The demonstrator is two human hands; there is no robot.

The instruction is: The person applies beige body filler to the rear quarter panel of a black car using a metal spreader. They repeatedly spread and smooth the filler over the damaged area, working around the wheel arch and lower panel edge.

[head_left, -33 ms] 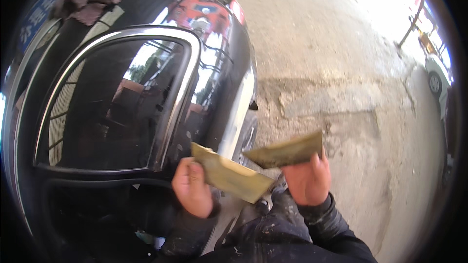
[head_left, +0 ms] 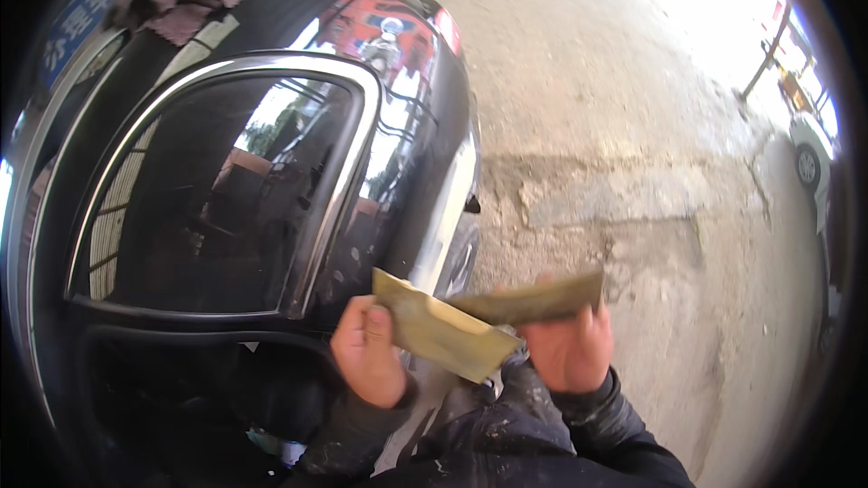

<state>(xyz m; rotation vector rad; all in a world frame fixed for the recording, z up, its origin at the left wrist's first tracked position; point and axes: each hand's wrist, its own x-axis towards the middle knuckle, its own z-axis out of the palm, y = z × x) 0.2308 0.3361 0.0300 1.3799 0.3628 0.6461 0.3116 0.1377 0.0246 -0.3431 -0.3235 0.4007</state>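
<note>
Left board [head_left: 443,325] and right board [head_left: 547,298], one to each side of you

Your left grip [head_left: 371,361] is at 7 o'clock from the middle of the view, clenched on the left board, the thumb pressed over its left end; that thin, yellowish board lies at 6 o'clock, tilted, its long edges sloping from the 10 o'clock side down toward 4; your right grip [head_left: 574,352] is between 4 and 5 o'clock, palm turned up, grasping the right board near its right end, with the thumb by the lower edge; this darker, blurred board lies at 4 o'clock, its left end passing behind the left board; you cannot tell from here whether the two touch.

A dark, glossy car [head_left: 402,181] fills the side from 8 round to 12 o'clock, its chrome-framed window [head_left: 235,217] at 9; a crumpled mauve cloth [head_left: 190,4] lies on the car at 10 o'clock, near a blue sign [head_left: 108,0]; worn concrete floor [head_left: 579,81] spreads from 1 to 5 o'clock; a white car [head_left: 821,149] stands well apart between 2 and 3.
</note>
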